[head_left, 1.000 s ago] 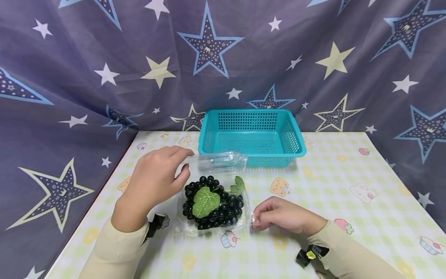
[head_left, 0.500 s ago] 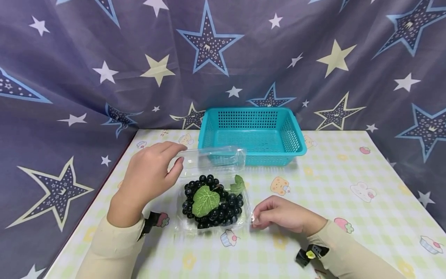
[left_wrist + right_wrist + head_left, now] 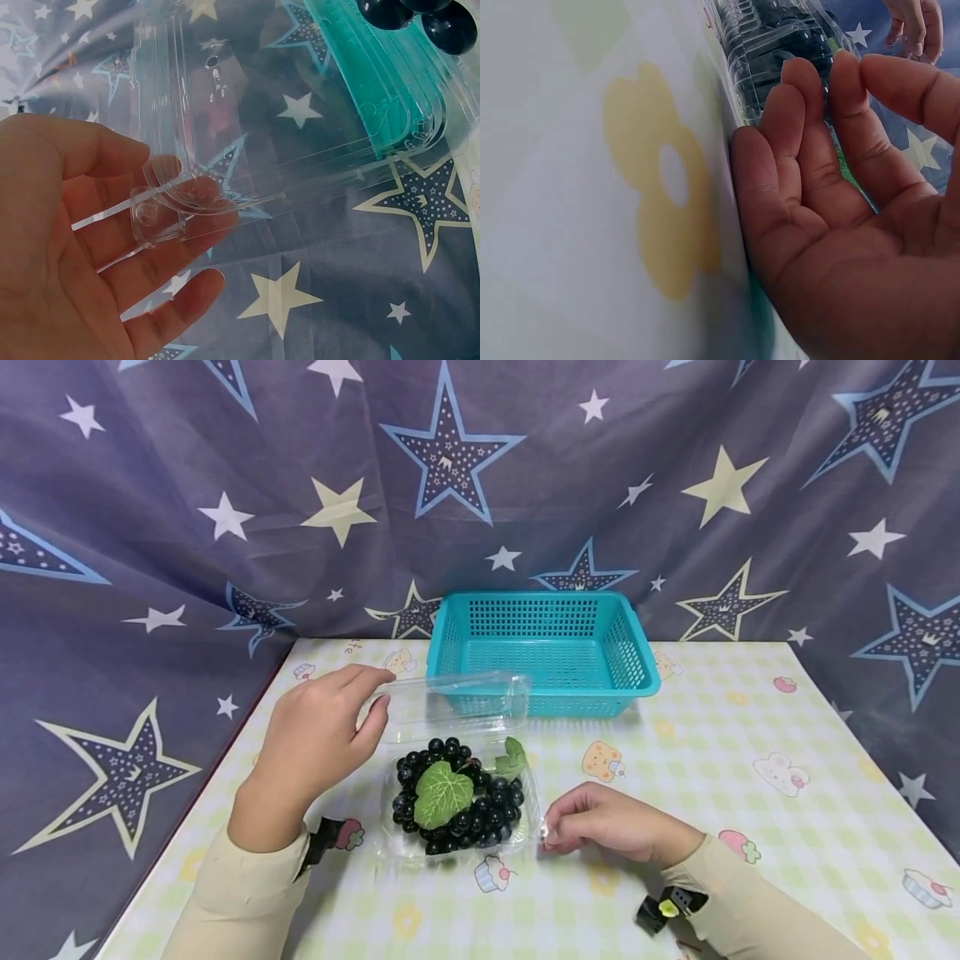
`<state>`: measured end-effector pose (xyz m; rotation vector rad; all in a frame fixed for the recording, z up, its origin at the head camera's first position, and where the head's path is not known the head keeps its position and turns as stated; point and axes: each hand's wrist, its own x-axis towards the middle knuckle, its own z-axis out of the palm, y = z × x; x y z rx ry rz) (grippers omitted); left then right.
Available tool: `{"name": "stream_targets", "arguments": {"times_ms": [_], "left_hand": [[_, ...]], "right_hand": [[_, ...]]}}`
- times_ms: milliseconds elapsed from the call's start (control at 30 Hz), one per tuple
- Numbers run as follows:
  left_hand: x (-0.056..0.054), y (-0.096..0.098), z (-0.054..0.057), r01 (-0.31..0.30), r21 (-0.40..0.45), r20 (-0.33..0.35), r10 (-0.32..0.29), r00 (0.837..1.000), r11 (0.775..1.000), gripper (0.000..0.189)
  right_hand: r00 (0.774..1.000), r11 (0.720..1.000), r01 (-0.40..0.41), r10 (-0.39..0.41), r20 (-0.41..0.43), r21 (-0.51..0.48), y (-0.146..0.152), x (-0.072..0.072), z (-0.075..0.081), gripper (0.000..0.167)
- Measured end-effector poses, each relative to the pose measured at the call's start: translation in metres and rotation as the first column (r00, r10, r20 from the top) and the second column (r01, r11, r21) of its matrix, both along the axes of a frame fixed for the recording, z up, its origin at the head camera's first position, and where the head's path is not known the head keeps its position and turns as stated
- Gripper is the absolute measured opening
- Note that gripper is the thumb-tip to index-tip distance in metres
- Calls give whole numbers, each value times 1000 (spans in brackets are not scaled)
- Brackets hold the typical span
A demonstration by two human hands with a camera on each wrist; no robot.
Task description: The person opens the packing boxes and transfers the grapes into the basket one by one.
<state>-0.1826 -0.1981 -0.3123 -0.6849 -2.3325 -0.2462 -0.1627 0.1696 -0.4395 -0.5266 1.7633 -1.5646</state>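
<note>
A bunch of black grapes (image 3: 491, 810) with green leaves (image 3: 444, 793) lies in a clear plastic clamshell box (image 3: 529, 835) on the table. The box's clear lid (image 3: 480, 702) stands raised at the back, tilted over the basket's front. My left hand (image 3: 318, 735) holds the lid by its left corner; in the left wrist view the thumb (image 3: 112, 146) is on one side and the other fingers show through the plastic. At the box's front right edge, my right hand (image 3: 600, 822) pinches the rim between thumb and forefinger, its other fingers curled near the tabletop.
Behind the box stands a turquoise plastic basket (image 3: 637, 652) with perforated walls, nothing seen inside. A pale checked cloth (image 3: 720, 718) with printed cartoons covers the table. A star-patterned curtain (image 3: 525, 410) hangs close behind and at both sides.
My left hand has moved slightly left and up, and the lid has tilted further back with it. The right hand, grapes and basket have stayed in place.
</note>
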Motion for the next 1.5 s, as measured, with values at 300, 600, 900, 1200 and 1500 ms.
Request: {"name": "stream_targets", "arguments": {"times_ms": [300, 600, 900, 1200, 1500], "left_hand": [[1, -7, -6, -67, 45, -17, 68, 998, 997, 26], [0, -12, -9, -86, 65, -18, 87, 996, 994, 24], [-3, -12, -4, -64, 100, 0, 65, 998, 993, 24], [-7, -8, -1, -58, 153, 24, 55, 998, 987, 18], [-7, -9, -1, -89, 171, 40, 83, 996, 981, 14]], "right_hand": [[1000, 1000, -14, 14, -3, -6, -5, -2, 0, 23], [1000, 1000, -19, 19, -3, 24, -9, -3, 3, 16], [928, 960, 169, -78, -364, 224, -18, -7, 22, 7], [768, 907, 334, -104, -632, 256, -37, -12, 36, 9], [731, 903, 331, -61, -680, 275, -52, -27, 37, 6]]}}
